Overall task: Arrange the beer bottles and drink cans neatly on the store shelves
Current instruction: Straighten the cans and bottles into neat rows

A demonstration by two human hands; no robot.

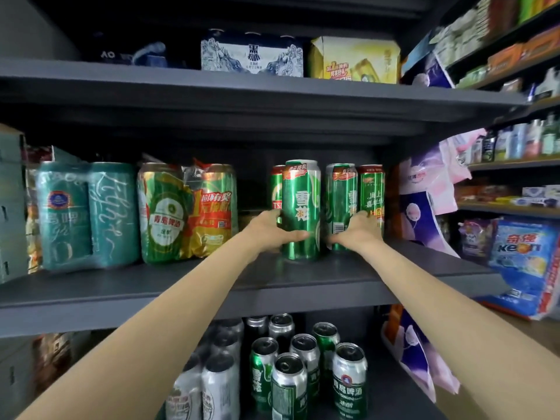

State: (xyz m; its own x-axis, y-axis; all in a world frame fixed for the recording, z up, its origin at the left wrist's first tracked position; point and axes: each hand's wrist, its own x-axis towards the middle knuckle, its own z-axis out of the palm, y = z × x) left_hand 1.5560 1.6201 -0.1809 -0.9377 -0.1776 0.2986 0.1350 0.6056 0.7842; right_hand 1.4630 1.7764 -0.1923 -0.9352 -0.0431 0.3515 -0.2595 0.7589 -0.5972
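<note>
Landmark: the dark grey metal middle shelf (303, 280); every place below is given relative to it.
Left hand: your left hand (269, 230) is curled round the lower part of the tall green aluminium beer can (301, 207) standing upright near the shelf's front, thumb across its face.
Right hand: your right hand (357, 231) wraps the base of the second tall green can (341, 201) just beside the first, fingers curled behind it.
Back row: a green can with a red top (372, 192) stands behind your right hand, and another red-topped green can (276, 189) stands behind the first can, mostly hidden.
Left part of the shelf: the shrink-wrapped pack of teal cans (88, 213) and the shrink-wrapped pack of green and gold cans (188, 210) sit side by side, upright and facing out.
Above the shelf: the blue and white carton with a mountain print (251, 56) and the yellow cardboard carton (354, 60) stand on the upper shelf.
Below the shelf: a loose cluster of silver and green cans (303, 368) stands uneven, not in straight rows.
Progress: by my reading you are midway; the packs look settled, while the two cans you hold are not yet lined up with the back pair.
Left to do: the lower cluster likely needs straightening. No beer bottles are in view, so I cannot tell their state.
</note>
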